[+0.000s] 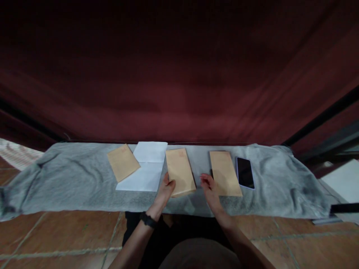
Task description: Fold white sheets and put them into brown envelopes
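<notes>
My left hand (pixel 166 188) grips the lower left edge of a brown envelope (pixel 181 170), its thumb on top and the other fingers hidden beneath. Just right of that envelope, my right hand (pixel 208 184) hovers with bent fingers slightly apart and nothing between them. Beside it on the right lies a second brown envelope (pixel 225 172). Farther left, another brown envelope (pixel 122 162) rests at an angle, partly over a creased white sheet of paper (pixel 147 175).
A phone (pixel 245 172) with a dark screen lies right of the envelopes. Everything rests on a long grey cloth (pixel 272 179). A dark red surface (pixel 179 93) rises behind its far edge. At the far right is a white object (pixel 343 183).
</notes>
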The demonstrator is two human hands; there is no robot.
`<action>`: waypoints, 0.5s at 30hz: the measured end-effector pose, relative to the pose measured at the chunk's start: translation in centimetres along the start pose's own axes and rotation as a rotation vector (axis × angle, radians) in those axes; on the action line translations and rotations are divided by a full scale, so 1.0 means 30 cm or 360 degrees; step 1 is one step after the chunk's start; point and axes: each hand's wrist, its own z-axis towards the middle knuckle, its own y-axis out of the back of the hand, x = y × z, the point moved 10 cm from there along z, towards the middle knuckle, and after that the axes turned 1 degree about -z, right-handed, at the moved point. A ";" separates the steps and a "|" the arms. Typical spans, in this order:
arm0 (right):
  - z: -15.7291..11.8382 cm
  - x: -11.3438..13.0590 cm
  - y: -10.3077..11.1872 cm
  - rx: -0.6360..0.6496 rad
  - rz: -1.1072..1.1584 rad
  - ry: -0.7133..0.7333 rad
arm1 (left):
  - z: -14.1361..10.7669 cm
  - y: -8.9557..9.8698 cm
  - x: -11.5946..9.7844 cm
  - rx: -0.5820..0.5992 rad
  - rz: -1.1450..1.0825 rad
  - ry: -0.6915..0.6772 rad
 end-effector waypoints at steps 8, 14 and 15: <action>0.002 0.095 -0.205 0.0558 -0.0961 0.0842 | -0.016 0.013 0.005 -0.0188 0.1034 -0.0378; -0.040 0.079 -0.260 0.0642 -0.1316 0.1031 | -0.002 -0.171 -0.081 -0.0089 0.1667 -0.0903; -0.042 0.078 -0.260 0.0639 -0.1331 0.1027 | 0.038 -0.219 -0.082 0.0044 0.1703 -0.0948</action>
